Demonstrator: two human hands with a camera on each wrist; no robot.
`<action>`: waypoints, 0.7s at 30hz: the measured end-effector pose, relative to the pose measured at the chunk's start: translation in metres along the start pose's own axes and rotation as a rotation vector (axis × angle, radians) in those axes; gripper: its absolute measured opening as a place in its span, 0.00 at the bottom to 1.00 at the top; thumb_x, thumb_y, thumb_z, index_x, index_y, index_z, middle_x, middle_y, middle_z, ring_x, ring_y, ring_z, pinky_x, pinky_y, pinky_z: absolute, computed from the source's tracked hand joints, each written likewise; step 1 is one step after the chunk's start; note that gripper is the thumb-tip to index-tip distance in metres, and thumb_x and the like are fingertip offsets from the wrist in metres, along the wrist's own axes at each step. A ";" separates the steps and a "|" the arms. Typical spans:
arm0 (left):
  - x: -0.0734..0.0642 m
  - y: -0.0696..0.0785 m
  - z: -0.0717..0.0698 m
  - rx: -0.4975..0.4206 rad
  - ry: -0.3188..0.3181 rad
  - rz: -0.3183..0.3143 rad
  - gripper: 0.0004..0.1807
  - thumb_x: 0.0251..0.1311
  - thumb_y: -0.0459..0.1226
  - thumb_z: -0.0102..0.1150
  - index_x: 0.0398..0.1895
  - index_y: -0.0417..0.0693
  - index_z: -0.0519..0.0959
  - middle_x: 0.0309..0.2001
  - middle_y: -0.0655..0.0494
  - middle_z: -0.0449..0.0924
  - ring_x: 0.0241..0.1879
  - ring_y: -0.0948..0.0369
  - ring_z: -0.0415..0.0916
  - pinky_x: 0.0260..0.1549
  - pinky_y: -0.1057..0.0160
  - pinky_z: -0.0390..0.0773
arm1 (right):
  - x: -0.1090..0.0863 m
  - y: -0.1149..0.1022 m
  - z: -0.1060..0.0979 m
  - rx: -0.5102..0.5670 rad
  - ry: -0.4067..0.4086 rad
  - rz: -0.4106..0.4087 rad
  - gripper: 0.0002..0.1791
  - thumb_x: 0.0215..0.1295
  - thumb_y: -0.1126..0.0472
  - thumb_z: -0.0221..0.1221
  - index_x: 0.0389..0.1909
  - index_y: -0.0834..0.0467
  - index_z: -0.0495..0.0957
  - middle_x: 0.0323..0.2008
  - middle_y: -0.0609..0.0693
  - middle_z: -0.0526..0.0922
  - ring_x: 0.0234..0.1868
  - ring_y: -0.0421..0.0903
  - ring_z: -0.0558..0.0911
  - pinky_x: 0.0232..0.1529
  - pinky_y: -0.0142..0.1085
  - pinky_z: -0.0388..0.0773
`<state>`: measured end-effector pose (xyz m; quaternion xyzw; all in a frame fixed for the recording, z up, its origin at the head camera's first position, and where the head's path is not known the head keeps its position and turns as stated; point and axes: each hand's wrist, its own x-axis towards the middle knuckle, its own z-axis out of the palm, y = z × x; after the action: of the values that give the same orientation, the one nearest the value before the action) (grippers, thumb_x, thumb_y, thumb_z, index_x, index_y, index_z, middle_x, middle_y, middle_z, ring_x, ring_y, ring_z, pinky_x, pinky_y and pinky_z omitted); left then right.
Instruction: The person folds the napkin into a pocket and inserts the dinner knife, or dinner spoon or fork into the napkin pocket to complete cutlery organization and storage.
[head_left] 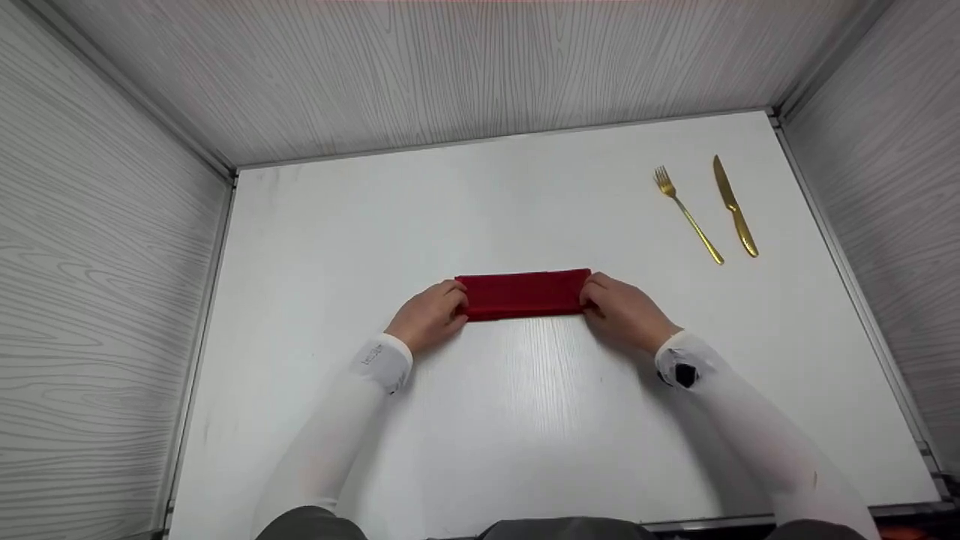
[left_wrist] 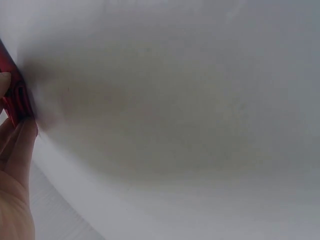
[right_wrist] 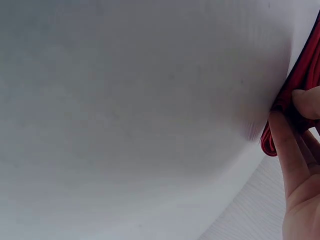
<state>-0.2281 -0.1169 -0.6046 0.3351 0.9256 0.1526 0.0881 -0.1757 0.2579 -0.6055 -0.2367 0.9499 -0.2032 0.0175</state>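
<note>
A red cloth (head_left: pixel 525 295), folded into a long narrow strip, lies across the middle of the white table in the head view. At its left end my left hand (head_left: pixel 431 316) pinches the folded edge between thumb and fingers. My right hand (head_left: pixel 624 311) grips the opposite end in the same way. Stacked layers of the cloth (left_wrist: pixel 21 100) show at its end in the left wrist view. In the right wrist view, a rounded fold of the cloth (right_wrist: pixel 268 145) shows beside the fingers. The fingers cover parts of both ends.
A gold fork (head_left: pixel 688 214) and a gold knife (head_left: pixel 735 206) lie side by side at the table's back right. Grey wood-patterned panels (head_left: pixel 480 75) stand along the back, left and right of the white table (head_left: pixel 337 225).
</note>
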 end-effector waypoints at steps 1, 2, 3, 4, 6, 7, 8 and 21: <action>0.000 0.000 0.000 -0.002 0.002 0.000 0.09 0.72 0.39 0.65 0.51 0.47 0.84 0.64 0.50 0.81 0.61 0.54 0.81 0.63 0.56 0.81 | 0.000 0.000 0.000 -0.004 0.000 -0.008 0.07 0.69 0.69 0.65 0.44 0.58 0.82 0.48 0.52 0.82 0.48 0.49 0.84 0.51 0.43 0.85; 0.000 0.000 0.000 0.000 0.002 0.000 0.09 0.72 0.39 0.65 0.50 0.47 0.84 0.63 0.51 0.81 0.61 0.54 0.81 0.63 0.56 0.81 | -0.001 0.000 0.000 -0.010 0.002 -0.017 0.07 0.69 0.69 0.65 0.44 0.58 0.82 0.48 0.52 0.82 0.48 0.49 0.84 0.51 0.43 0.85; 0.000 0.000 0.001 0.005 0.005 0.000 0.09 0.72 0.39 0.65 0.50 0.47 0.84 0.63 0.50 0.81 0.61 0.54 0.81 0.63 0.56 0.81 | -0.001 0.000 0.000 -0.014 0.006 -0.026 0.07 0.69 0.70 0.65 0.44 0.58 0.83 0.48 0.52 0.82 0.49 0.49 0.84 0.51 0.42 0.86; 0.000 -0.001 0.002 0.014 0.006 0.003 0.09 0.72 0.39 0.65 0.50 0.47 0.85 0.64 0.50 0.81 0.61 0.53 0.81 0.63 0.56 0.81 | -0.002 0.001 0.001 -0.016 0.011 -0.033 0.07 0.69 0.70 0.65 0.44 0.58 0.83 0.48 0.52 0.83 0.48 0.49 0.84 0.51 0.42 0.86; 0.000 -0.001 0.003 0.043 0.013 0.012 0.09 0.72 0.40 0.66 0.50 0.48 0.86 0.64 0.50 0.81 0.61 0.53 0.81 0.62 0.55 0.82 | -0.002 0.002 0.002 -0.020 0.019 -0.044 0.07 0.69 0.70 0.65 0.44 0.58 0.83 0.48 0.52 0.83 0.49 0.49 0.84 0.51 0.42 0.86; 0.000 -0.001 0.003 0.057 0.019 0.017 0.09 0.72 0.41 0.66 0.50 0.49 0.87 0.63 0.50 0.81 0.60 0.53 0.81 0.61 0.55 0.82 | -0.003 0.003 0.002 -0.018 0.021 -0.045 0.07 0.69 0.70 0.65 0.44 0.58 0.84 0.49 0.52 0.83 0.49 0.49 0.84 0.52 0.42 0.86; 0.000 -0.001 0.003 0.072 0.024 0.023 0.09 0.72 0.41 0.66 0.49 0.49 0.87 0.63 0.50 0.81 0.60 0.53 0.81 0.61 0.55 0.83 | -0.003 0.004 0.002 -0.017 0.021 -0.043 0.07 0.69 0.69 0.66 0.45 0.57 0.84 0.49 0.52 0.83 0.49 0.49 0.84 0.53 0.43 0.86; -0.002 -0.001 0.007 0.100 0.070 0.023 0.09 0.73 0.43 0.66 0.49 0.53 0.89 0.64 0.51 0.82 0.64 0.51 0.79 0.63 0.53 0.82 | -0.001 0.015 -0.007 0.008 -0.001 -0.087 0.10 0.69 0.70 0.67 0.49 0.60 0.89 0.54 0.57 0.86 0.57 0.55 0.84 0.60 0.49 0.84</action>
<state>-0.2254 -0.1168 -0.6111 0.3440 0.9307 0.1189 0.0369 -0.1822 0.2725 -0.6052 -0.2776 0.9380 -0.2074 0.0099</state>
